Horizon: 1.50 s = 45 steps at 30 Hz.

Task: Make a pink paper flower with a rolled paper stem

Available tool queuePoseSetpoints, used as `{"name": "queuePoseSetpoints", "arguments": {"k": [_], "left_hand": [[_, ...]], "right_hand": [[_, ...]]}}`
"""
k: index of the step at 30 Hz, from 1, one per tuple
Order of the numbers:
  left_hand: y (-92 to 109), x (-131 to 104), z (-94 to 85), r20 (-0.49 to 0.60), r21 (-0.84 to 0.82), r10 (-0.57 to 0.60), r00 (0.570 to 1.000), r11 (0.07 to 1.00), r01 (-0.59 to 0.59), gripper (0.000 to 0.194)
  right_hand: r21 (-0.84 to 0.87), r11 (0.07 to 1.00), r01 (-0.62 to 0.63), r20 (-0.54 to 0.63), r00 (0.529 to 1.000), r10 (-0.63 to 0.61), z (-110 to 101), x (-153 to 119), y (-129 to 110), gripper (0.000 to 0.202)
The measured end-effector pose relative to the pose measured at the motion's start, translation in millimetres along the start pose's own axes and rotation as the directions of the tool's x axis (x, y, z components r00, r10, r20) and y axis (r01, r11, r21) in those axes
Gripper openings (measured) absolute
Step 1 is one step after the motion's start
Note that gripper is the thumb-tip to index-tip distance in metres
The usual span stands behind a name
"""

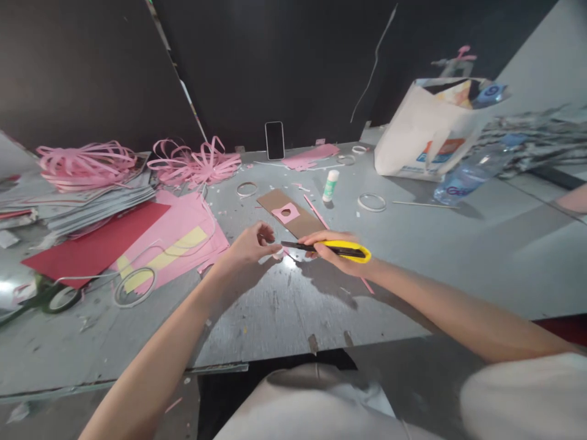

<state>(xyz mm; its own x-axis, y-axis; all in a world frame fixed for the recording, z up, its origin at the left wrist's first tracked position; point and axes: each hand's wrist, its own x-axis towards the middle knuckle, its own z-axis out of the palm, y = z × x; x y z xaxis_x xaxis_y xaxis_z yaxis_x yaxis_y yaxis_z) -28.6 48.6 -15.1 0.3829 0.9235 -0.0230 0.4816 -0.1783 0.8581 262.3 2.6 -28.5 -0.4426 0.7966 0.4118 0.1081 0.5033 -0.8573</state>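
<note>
My right hand grips a yellow and black utility knife, its dark blade end pointing left. Close to that tip, thumb and fingers of my left hand pinch a small white piece, too small to name surely. Just beyond both hands lies a brown cardboard strip, with a pink paper piece on it that has a hole in its middle. A thin pink paper strip runs beside the cardboard and under my right hand. Upright behind it stands a glue stick.
Pink, red and yellow paper sheets and green-handled scissors lie left. Bundles of pink strips sit behind. A phone leans on the dark wall. Rings, a bottle and a white bag stand right.
</note>
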Motion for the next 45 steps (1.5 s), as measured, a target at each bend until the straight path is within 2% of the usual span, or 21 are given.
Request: {"name": "queuePoseSetpoints", "arguments": {"k": [4, 7, 10, 15, 19, 24, 32, 38, 42, 45], "left_hand": [[5, 0, -1.9, -0.008, 0.062, -0.052, 0.999, 0.997, 0.052, 0.039], [8, -1, -2.3, -0.009, 0.097, -0.051, 0.999, 0.994, 0.052, 0.041], [11, -2, -2.5, 0.01, 0.07, -0.02, 1.0, 0.997, 0.019, 0.041], [8, -1, -2.4, 0.04, 0.013, -0.029, 0.999, 1.0, 0.028, 0.043], [1, 1, -0.8, 0.059, -0.047, -0.038, 0.998, 0.998, 0.041, 0.044], [3, 1, -0.7, 0.035, 0.003, -0.007, 0.999, 1.0, 0.007, 0.044], [5, 1, -1.3, 0.053, -0.005, -0.023, 0.998, 1.0, 0.023, 0.042], [5, 0, -1.7, 0.047, 0.015, -0.013, 0.999, 1.0, 0.012, 0.042], [6, -2, -1.2, 0.044, 0.013, -0.012, 0.999, 1.0, 0.011, 0.041], [6, -2, -1.0, 0.048, 0.006, -0.014, 0.999, 1.0, 0.014, 0.041]], "right_hand": [[-0.111, 0.991, 0.077, 0.026, 0.997, -0.075, 5, -2, 7, 0.022], [-0.075, 0.995, 0.073, 0.052, 0.996, -0.069, 5, 0, 5, 0.023], [-0.083, 0.996, 0.043, 0.085, 0.996, -0.036, 4, 1, -1, 0.026], [-0.168, 0.983, 0.074, 0.112, 0.992, -0.056, 4, 1, -8, 0.025], [-0.229, 0.967, 0.112, 0.092, 0.991, -0.093, 6, -1, -8, 0.023], [-0.234, 0.955, 0.182, 0.098, 0.982, -0.163, 3, -4, -10, 0.02], [-0.267, 0.947, 0.181, 0.092, 0.982, -0.162, -3, -5, -19, 0.018], [-0.262, 0.915, 0.305, 0.032, 0.951, -0.308, 1, -8, -15, 0.019], [-0.281, 0.927, 0.247, -0.023, 0.964, -0.264, 0, -7, -17, 0.019], [-0.273, 0.932, 0.239, 0.008, 0.969, -0.246, -1, -6, -16, 0.018]]}}
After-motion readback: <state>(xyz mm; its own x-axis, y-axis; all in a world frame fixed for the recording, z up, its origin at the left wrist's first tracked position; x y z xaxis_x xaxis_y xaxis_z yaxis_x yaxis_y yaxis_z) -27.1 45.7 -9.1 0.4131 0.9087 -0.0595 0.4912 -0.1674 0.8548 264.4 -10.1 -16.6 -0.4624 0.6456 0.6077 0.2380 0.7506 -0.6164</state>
